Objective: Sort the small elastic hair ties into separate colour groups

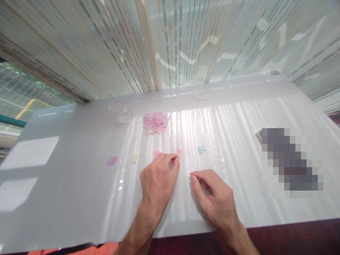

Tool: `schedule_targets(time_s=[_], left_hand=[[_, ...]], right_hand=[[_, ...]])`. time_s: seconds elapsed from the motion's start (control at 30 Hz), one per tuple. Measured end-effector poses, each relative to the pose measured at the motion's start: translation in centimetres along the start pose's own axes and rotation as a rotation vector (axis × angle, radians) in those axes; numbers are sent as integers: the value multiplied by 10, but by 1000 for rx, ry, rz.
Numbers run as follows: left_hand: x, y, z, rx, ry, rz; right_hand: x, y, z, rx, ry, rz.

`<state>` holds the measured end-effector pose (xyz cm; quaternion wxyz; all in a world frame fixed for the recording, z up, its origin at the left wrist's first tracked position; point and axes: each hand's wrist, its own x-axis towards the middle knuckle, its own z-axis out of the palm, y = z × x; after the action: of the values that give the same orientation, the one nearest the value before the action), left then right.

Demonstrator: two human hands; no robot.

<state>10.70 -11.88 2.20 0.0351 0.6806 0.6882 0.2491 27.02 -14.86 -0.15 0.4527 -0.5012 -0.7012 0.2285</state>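
My left hand [160, 180] is closed in a pinch, its fingertips right at a small group of light pink paper clips [180, 153]. Whether a clip sits between those fingers is hard to make out. Just beyond its knuckles, a brighter pink group of clips [158, 153] is partly covered. My right hand [214, 193] rests low over the table, thumb and forefinger drawn together; anything between them is too small to name. Teal paper clips [201, 149] lie beyond it. Farther left are pale yellow clips [135, 158] and purple clips [112, 160].
A large heap of mixed paper clips [156, 123] lies at mid-table. Clear round containers [124, 115] stand behind it to the left, and a clear disc [202, 94] lies at the back. On the right of the white table [79, 198] is a blurred-out dark object [289, 159].
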Motion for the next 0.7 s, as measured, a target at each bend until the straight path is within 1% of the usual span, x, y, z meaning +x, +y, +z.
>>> schedule_targets(time_s=[0.27, 0.33, 0.43, 0.53, 0.7], left_hand=[[0, -1, 1, -3, -30, 5], [0, 0, -2, -2, -6, 8], [0, -4, -10, 18, 75, -8], [-3, -14, -21, 68, 123, -61], [-6, -33, -36, 173, 95, -227]], right_hand=[[1, -1, -1, 22, 5, -2], [2, -1, -1, 21, 6, -4], [2, -2, -2, 20, -1, -5], [1, -2, -2, 25, -6, 2], [0, -1, -1, 23, -6, -6]])
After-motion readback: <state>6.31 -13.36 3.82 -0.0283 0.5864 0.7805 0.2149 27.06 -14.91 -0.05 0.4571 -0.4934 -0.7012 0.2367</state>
